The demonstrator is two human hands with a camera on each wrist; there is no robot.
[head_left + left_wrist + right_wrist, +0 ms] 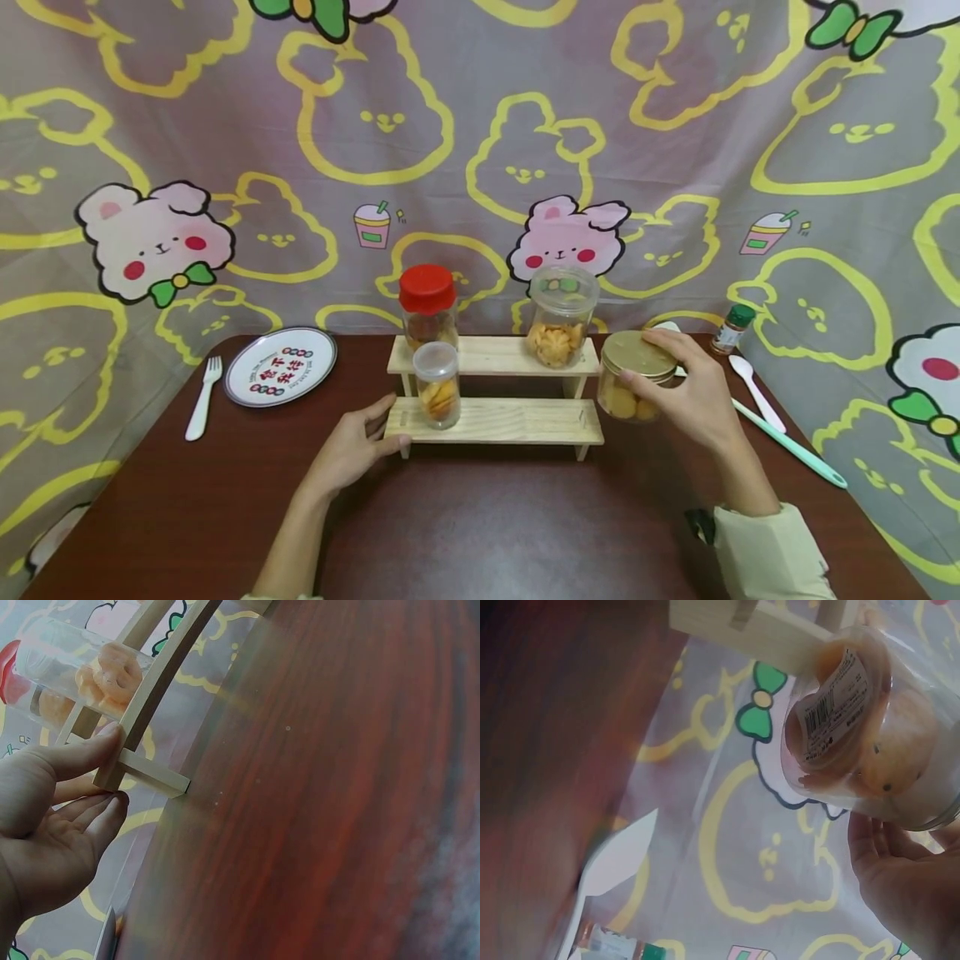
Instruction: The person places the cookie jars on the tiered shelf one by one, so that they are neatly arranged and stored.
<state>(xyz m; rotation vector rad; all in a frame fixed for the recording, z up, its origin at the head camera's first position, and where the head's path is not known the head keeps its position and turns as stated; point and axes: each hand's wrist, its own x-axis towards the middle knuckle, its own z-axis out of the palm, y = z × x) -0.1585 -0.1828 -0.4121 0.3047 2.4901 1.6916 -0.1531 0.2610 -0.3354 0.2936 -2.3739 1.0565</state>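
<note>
A two-step wooden rack stands on the table, and my left hand pinches the left end of its lower step, as the left wrist view also shows. My right hand grips a clear jar of round biscuits by its gold lid, just right of the rack. The jar looks raised off the table, with a printed label on its underside. On the lower step, near my left hand, stands a small clear-lidded jar. A red-lidded jar and a wide clear-lidded jar occupy the upper step.
At the left lie a white fork and a printed plate. On the right are a green-capped spice bottle, a white spoon and a utensil with a mint-green handle. A patterned cloth hangs behind the table.
</note>
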